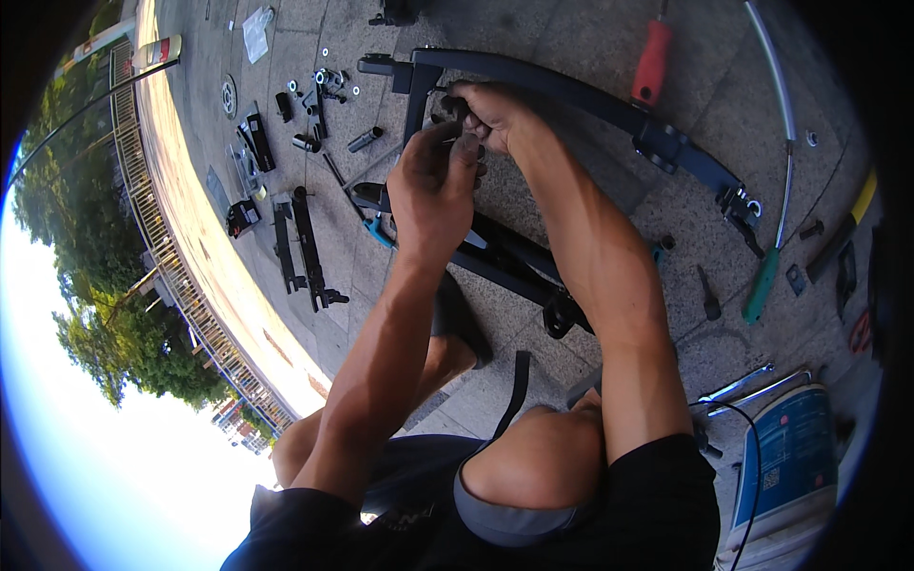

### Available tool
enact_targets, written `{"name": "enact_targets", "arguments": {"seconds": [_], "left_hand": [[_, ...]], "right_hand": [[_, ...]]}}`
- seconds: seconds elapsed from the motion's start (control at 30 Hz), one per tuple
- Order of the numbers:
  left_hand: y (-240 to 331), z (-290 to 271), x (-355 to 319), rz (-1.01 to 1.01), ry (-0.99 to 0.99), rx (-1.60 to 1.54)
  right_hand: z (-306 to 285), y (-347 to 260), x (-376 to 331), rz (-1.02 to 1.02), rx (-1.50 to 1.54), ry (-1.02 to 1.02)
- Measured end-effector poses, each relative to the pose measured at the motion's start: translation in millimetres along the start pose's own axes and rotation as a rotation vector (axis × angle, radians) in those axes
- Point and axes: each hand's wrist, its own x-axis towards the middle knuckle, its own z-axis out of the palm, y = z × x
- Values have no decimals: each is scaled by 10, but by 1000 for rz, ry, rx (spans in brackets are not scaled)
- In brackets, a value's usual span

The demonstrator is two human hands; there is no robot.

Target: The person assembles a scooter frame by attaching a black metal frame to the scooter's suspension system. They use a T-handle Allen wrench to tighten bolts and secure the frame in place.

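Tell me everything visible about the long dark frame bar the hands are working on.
The frame bar is a long, dark blue-black tube, metal by its look, lying on the paved ground. It runs from a bracketed end at upper left across to a clamp fitting and a hooked end at right. A short post drops from its left end. The right hand grips it near that end; the left hand holds a small part just below.

- Long black metal frame bar (571, 93), lying slantwise across paved ground, upright post at its left end.
- Small dark part (458, 108), pinched at that post.
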Motion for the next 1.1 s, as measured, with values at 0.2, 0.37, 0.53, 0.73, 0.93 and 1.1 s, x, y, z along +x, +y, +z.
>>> {"name": "enact_targets", "arguments": {"seconds": [0.2,0.37,0.53,0.73,0.93,1.1], "left_hand": [[3,57,161,159,46,100],[46,-128,202,66,155,0],[100,-87,127,-102,190,33],[239,1,432,21,122,235],[145,-27,227,-121,136,78],[-113,-128,-10,-127,163,189]], "right_hand": [[81,45,5,83,115,55],[126,40,-130,15,-6,36],[139,-20,-153,38,-3,66],[130,-63,-99,1,-18,22],[126,-98,-37,21,-164,-3],[94,24,27,-141,-297,30]]}}
